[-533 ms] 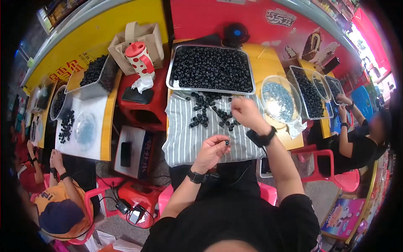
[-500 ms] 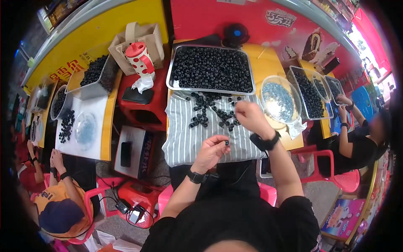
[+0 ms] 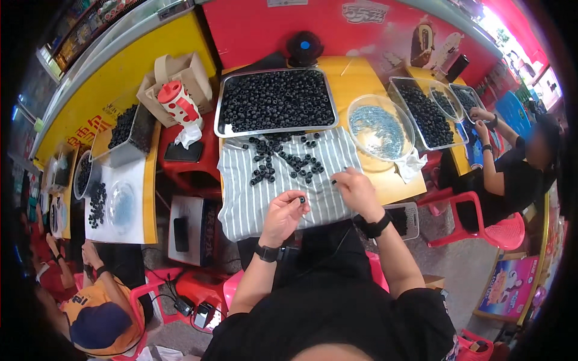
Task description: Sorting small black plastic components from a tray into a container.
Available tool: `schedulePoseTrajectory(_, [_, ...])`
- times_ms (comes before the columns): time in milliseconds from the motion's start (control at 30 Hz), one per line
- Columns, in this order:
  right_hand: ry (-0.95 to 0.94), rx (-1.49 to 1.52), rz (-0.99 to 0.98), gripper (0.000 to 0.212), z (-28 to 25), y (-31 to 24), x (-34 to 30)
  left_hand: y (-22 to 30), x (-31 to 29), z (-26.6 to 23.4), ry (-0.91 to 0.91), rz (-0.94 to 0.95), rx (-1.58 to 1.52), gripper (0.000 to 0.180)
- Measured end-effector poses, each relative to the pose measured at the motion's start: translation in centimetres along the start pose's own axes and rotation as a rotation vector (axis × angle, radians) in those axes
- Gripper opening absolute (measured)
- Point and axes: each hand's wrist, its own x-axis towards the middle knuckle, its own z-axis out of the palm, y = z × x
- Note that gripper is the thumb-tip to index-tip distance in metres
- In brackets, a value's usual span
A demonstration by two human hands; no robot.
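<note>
Table point(image 3: 397, 189), wooden: stood beneath the tray and showed bare at its right, bearing the whole lot. Cloth point(image 3: 256, 210), grey with white stripes: spread on the near side of the tray, probably so that small round goods would lie without rolling. Tray point(image 3: 277, 130), shallow, silvery, filled with black pieces: its raised rim presumably kept the bulk contained and within reach. Tub point(image 3: 405, 129), round, clear, holding small pale-blue bits: just right of the tray, on the right hand's side, seemingly for easy access. Left hand point(image 3: 282, 218): in front of the tray, over the cloth, thumb and fingers pinching one ring point(image 3: 301, 200), black, its hole facing outward, perhaps to leave that hole in view. Right hand point(image 3: 355, 189): in front of the tray toward its right, fingers curled, the tips apparently pinching a dark bit point(image 3: 333, 182), too small to identify. Loose black pieces point(image 3: 305, 163), many: scattered on the cloth between the tray and the hands, a placing that likely shortened each reach.
</note>
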Motion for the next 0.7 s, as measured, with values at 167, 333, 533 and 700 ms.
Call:
schedulePoseTrajectory(167, [0.015, -0.129, -0.007, 0.012, 1.0, 0.2, -0.7, -0.2, 0.0, 0.0, 0.001, 0.011, 0.005, 0.017])
schedulePoseTrajectory(333, [0.089, 0.609, 0.006, 0.015, -3.3, -4.4, -0.9, 0.0, 0.0, 0.0, -0.007, 0.000, 0.018, 0.018])
schedulePoseTrajectory(533, [-0.037, 0.812, -0.726, 0.008, -15.8, -14.6, -3.3, 0.1, 0.2, 0.1, -0.008, -0.014, 0.027, 0.020])
schedulePoseTrajectory(700, [0.154, 1.087, -1.065, 0.022, -15.3, -17.3, -2.3, 0.0, 0.4, 0.4, -0.021, -0.006, 0.055, 0.022])
